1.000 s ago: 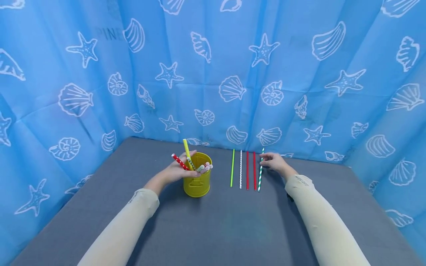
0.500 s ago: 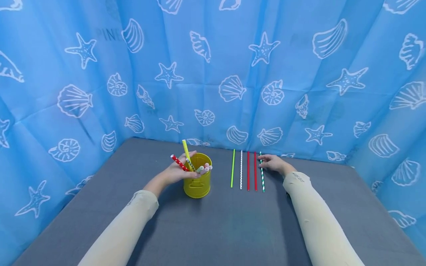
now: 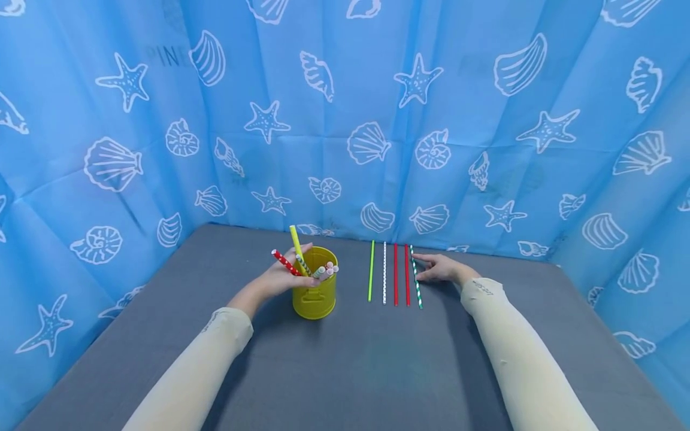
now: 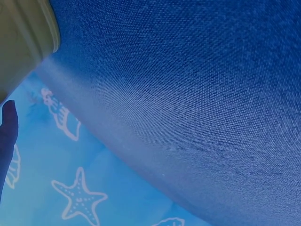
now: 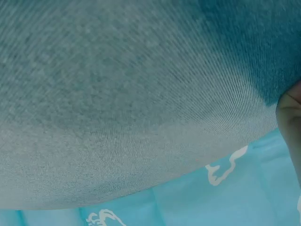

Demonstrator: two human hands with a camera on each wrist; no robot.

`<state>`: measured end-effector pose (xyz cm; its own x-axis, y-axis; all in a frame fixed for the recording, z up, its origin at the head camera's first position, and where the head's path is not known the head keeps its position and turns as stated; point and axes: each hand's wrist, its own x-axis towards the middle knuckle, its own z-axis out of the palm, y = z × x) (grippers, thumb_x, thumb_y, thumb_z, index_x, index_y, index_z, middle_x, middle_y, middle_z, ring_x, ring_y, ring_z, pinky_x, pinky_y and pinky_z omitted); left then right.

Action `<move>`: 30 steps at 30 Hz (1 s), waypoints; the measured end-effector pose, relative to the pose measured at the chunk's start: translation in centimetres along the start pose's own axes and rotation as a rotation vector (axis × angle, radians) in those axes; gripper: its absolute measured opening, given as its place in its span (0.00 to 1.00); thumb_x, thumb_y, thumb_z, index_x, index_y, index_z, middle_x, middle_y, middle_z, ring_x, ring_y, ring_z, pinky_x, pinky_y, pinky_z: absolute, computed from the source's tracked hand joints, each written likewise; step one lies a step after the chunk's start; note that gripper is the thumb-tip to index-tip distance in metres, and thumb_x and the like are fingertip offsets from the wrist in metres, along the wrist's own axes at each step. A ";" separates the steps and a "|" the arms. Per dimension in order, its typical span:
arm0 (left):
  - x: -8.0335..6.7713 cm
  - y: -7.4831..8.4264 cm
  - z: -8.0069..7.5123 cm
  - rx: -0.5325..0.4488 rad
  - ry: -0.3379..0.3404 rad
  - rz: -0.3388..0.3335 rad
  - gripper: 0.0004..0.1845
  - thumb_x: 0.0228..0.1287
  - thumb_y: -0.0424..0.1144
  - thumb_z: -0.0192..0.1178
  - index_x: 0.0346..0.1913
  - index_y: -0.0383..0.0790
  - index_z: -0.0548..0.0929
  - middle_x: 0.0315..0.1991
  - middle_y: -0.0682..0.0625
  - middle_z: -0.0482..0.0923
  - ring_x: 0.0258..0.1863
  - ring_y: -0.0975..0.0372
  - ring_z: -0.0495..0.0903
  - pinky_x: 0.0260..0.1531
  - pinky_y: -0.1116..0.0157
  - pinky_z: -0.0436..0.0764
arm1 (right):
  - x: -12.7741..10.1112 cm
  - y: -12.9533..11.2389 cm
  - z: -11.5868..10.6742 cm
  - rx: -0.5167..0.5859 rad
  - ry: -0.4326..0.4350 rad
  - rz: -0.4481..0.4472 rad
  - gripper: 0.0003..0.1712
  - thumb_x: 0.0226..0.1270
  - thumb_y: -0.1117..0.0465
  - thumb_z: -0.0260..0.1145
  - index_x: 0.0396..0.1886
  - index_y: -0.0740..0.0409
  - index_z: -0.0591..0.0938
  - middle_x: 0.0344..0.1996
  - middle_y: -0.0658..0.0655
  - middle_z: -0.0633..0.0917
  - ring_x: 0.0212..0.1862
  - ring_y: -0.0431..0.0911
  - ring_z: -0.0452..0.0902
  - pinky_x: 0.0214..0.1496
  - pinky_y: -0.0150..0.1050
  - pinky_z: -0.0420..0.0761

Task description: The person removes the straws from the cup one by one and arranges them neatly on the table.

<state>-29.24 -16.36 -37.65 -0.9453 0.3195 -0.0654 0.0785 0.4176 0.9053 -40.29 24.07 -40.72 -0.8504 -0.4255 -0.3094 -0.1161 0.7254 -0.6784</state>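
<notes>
My left hand (image 3: pixel 283 278) grips a yellow metal bucket (image 3: pixel 315 304) from its left side, thumb across the front near the rim and fingers behind. Paper straws lean out of the bucket: a red one with white dots (image 3: pixel 284 261), a yellow one (image 3: pixel 296 244) and several pale-tipped ones (image 3: pixel 327 270). Right of the bucket, straws lie in a row: lime green (image 3: pixel 371 270), white patterned (image 3: pixel 384 272), two red (image 3: pixel 396 275), and a green-and-white striped straw (image 3: pixel 417 286) at the right end, slightly slanted. My right hand (image 3: pixel 439 268) touches this striped straw with extended fingertips.
A grey cloth-covered table (image 3: pixel 345 371) lies under everything. Blue curtains (image 3: pixel 334 149) with white shells and starfish stand close behind the straws and along both sides. The left wrist view catches the bucket's edge (image 4: pixel 28 37).
The right hand has shifted the striped straw: its top end moved left, towards the red straws, so its slant reversed. The left hand and bucket hold still; the head view has turned slightly.
</notes>
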 end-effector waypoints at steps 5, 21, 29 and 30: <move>0.1 0.0 0.1 0.005 -0.001 -0.002 0.47 0.58 0.39 0.68 0.77 0.46 0.53 0.75 0.42 0.45 0.71 0.42 0.52 0.65 0.42 0.62 | 0.1 -0.2 0.0 -0.047 -0.031 0.029 0.44 0.68 0.55 0.65 0.76 0.62 0.54 0.67 0.78 0.60 0.66 0.64 0.63 0.62 0.55 0.70; 0.1 -0.4 0.1 0.000 0.014 -0.026 0.47 0.58 0.40 0.68 0.77 0.49 0.53 0.75 0.42 0.46 0.71 0.42 0.52 0.64 0.42 0.62 | 2.0 2.5 -0.1 -0.072 0.042 0.000 0.49 0.58 0.47 0.73 0.73 0.62 0.63 0.64 0.80 0.65 0.63 0.66 0.65 0.55 0.53 0.75; 0.3 -0.5 0.1 -0.003 0.012 -0.027 0.47 0.58 0.40 0.68 0.77 0.49 0.53 0.75 0.42 0.46 0.70 0.42 0.52 0.64 0.43 0.63 | 1.6 2.4 -0.2 -0.047 0.045 0.008 0.49 0.56 0.48 0.75 0.73 0.60 0.64 0.42 0.66 0.75 0.40 0.51 0.71 0.39 0.42 0.73; 0.3 -0.5 0.1 -0.004 0.010 -0.025 0.47 0.58 0.40 0.68 0.77 0.49 0.53 0.75 0.42 0.46 0.70 0.42 0.52 0.64 0.43 0.63 | 1.5 2.3 -0.2 -0.044 0.048 0.008 0.49 0.56 0.48 0.75 0.73 0.61 0.64 0.38 0.63 0.74 0.37 0.50 0.69 0.37 0.41 0.71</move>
<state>-29.50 -16.44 -38.13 -0.9502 0.3002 -0.0834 0.0539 0.4221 0.9050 -41.94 25.26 -42.61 -0.8751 -0.3934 -0.2817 -0.1303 0.7523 -0.6459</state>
